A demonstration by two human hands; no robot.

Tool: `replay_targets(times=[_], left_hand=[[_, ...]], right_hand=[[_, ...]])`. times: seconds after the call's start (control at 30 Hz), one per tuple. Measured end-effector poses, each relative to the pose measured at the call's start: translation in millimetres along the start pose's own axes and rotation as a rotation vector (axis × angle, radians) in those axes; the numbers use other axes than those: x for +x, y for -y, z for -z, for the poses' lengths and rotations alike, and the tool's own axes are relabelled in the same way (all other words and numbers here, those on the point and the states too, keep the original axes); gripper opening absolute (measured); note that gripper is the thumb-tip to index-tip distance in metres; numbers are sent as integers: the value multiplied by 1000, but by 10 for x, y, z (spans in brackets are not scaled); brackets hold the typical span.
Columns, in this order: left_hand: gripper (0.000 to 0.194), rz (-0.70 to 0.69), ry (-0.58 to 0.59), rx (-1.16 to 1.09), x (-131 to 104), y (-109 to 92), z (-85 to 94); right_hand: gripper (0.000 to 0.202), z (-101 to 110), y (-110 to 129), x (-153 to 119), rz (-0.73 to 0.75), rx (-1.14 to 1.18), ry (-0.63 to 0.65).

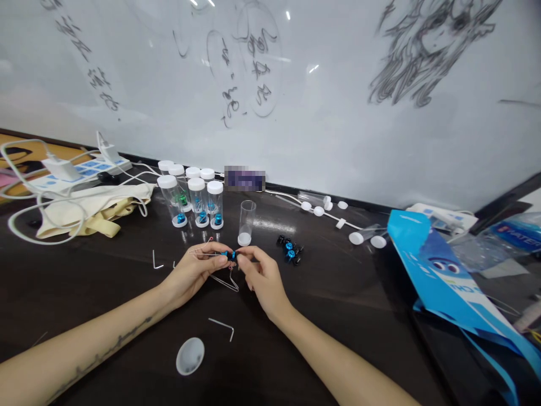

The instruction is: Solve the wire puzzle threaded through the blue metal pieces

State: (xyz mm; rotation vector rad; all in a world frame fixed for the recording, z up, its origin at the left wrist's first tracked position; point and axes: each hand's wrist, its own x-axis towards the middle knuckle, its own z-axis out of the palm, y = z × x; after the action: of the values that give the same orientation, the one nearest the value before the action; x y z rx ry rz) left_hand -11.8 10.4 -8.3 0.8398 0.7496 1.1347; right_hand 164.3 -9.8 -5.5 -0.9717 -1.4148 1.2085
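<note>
My left hand pinches a small blue and black part between thumb and fingers, above the dark table. My right hand grips the same part from the other side with its fingertips. Thin whitish wires with small reddish ends trail from around my left hand and hang below the part. Just beyond my hands an uncapped clear tube stands upright on its white base. Several more blue and black parts lie in a cluster right of my right hand.
Several capped clear tubes with blue or green parts inside stand at the back left. Hex keys and a white cap lie nearer me. A power strip and cloth bag are left, a blue bag right.
</note>
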Motion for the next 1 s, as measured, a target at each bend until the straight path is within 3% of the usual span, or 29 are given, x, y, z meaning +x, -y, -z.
replay_targets(times=[0.43,1.0], left_hand=[[21,-18,31,51,-31,-11,-43],[14,-129,-36,219,-94,-49,-105]], right_hand=[[21,-1,-12,-10,18,-149,3],[45,1,8,-23,48,-279,73]])
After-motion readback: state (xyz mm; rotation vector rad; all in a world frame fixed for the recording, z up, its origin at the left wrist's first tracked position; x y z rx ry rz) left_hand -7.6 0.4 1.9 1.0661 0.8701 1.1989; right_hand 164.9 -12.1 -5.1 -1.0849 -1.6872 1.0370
